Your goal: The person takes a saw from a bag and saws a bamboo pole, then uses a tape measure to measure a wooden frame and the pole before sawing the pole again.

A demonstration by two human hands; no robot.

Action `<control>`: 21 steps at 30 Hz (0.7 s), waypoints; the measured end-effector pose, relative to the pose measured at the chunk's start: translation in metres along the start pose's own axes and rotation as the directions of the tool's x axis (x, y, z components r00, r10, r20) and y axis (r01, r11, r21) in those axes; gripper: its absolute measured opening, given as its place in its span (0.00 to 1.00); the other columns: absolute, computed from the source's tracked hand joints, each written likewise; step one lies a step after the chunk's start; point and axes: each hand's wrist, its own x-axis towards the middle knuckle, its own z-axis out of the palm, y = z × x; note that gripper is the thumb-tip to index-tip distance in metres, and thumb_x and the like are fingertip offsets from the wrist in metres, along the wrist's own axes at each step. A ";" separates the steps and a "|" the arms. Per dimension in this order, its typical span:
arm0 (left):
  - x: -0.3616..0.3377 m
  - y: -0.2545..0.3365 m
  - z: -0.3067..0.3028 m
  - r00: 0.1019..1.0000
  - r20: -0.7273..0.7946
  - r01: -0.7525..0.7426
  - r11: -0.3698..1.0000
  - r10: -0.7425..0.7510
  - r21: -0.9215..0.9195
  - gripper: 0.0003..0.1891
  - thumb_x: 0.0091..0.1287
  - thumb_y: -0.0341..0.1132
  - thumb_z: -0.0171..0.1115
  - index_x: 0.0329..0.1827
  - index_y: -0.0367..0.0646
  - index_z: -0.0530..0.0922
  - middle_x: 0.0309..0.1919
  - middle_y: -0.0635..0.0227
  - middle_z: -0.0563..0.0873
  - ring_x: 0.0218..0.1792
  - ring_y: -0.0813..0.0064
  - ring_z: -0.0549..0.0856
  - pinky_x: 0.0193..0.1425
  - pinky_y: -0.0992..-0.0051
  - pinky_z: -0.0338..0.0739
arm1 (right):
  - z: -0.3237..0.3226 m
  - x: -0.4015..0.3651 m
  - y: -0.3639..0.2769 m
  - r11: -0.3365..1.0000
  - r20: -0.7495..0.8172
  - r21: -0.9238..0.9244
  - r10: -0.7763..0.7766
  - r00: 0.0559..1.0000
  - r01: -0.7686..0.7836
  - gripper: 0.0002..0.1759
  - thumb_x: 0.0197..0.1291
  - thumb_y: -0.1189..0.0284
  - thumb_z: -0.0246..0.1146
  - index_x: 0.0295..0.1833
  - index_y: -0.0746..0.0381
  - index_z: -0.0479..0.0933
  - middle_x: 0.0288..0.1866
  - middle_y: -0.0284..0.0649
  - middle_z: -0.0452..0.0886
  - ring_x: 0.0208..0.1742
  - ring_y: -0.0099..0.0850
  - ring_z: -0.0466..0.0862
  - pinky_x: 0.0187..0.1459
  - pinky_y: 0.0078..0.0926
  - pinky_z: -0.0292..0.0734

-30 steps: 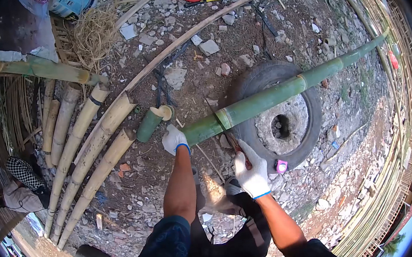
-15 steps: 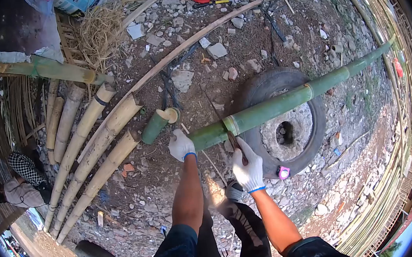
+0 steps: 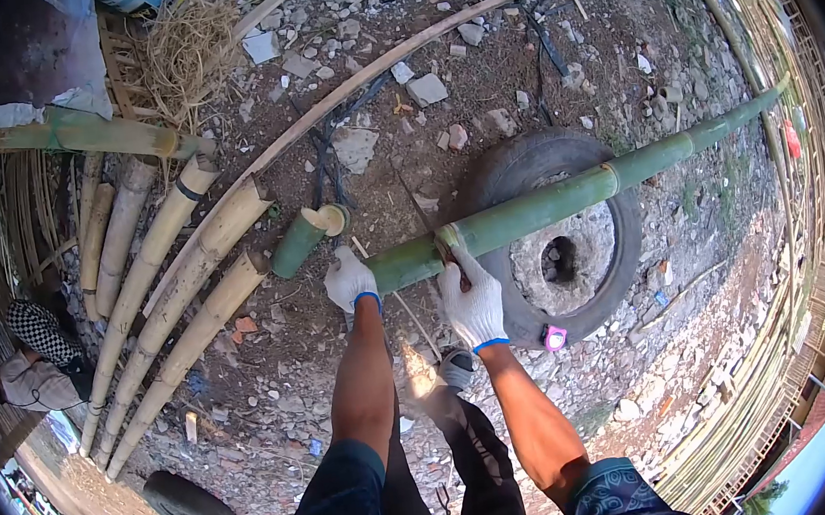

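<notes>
A long green bamboo pole lies across an old tire, running to the far right. My left hand, in a white glove, is closed around its near left end. My right hand, also gloved, is closed on the handle of what looks like a hand saw, close against the pole beside a node. The thin dark saw blade sticks out beyond the pole; the handle is mostly hidden by my fingers. A short cut piece of green bamboo lies on the ground just left of my left hand.
The tire surrounds a stone block with a hole. A pink tape measure rests by its lower edge. Several dry bamboo poles lie at left, near a seated person. A long curved strip crosses the rubble ground.
My right hand has moved forward up to the pole, pushing the saw with it. My left hand keeps its grip on the pole's end. The view has shifted slightly.
</notes>
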 end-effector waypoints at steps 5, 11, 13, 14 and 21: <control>-0.003 0.007 -0.009 1.000 -0.017 -0.012 0.999 0.012 0.031 0.34 0.67 0.63 0.55 0.38 0.35 0.90 0.38 0.44 0.91 0.44 0.42 0.90 0.53 0.50 0.81 | -0.079 -0.123 -0.019 0.985 -0.007 -0.063 0.159 0.987 -0.159 0.22 0.74 0.70 0.60 0.67 0.71 0.80 0.44 0.48 0.91 0.38 0.24 0.85 0.44 0.26 0.81; -0.001 0.003 0.003 1.000 -0.005 -0.026 0.999 0.027 0.042 0.34 0.67 0.63 0.54 0.38 0.36 0.90 0.38 0.45 0.91 0.44 0.41 0.90 0.53 0.51 0.81 | 0.000 -0.011 0.010 0.998 -0.036 0.056 0.028 0.999 -0.026 0.22 0.73 0.70 0.61 0.66 0.71 0.80 0.31 0.54 0.87 0.28 0.30 0.84 0.36 0.30 0.79; 0.007 -0.003 0.009 0.998 -0.054 -0.028 0.999 0.030 0.037 0.34 0.67 0.63 0.54 0.37 0.36 0.90 0.38 0.45 0.91 0.43 0.42 0.90 0.53 0.50 0.81 | -0.016 -0.020 -0.014 0.989 0.037 0.010 0.145 0.989 -0.145 0.22 0.74 0.70 0.60 0.67 0.72 0.79 0.38 0.51 0.89 0.35 0.30 0.84 0.42 0.30 0.80; 0.008 -0.012 0.003 0.998 -0.054 -0.040 0.998 0.043 0.049 0.34 0.67 0.63 0.54 0.37 0.36 0.90 0.38 0.45 0.91 0.43 0.42 0.90 0.53 0.50 0.81 | -0.022 -0.042 -0.009 0.994 -0.041 0.048 0.101 0.994 -0.099 0.23 0.73 0.69 0.60 0.68 0.71 0.78 0.34 0.53 0.88 0.31 0.36 0.86 0.38 0.32 0.80; -0.004 0.001 -0.004 0.996 -0.002 -0.086 0.996 0.086 0.038 0.34 0.69 0.63 0.54 0.37 0.35 0.90 0.37 0.44 0.91 0.43 0.41 0.90 0.53 0.51 0.81 | -0.026 -0.065 0.025 0.994 -0.082 0.103 0.047 0.995 -0.038 0.21 0.72 0.70 0.61 0.66 0.68 0.81 0.33 0.54 0.88 0.27 0.35 0.84 0.34 0.34 0.79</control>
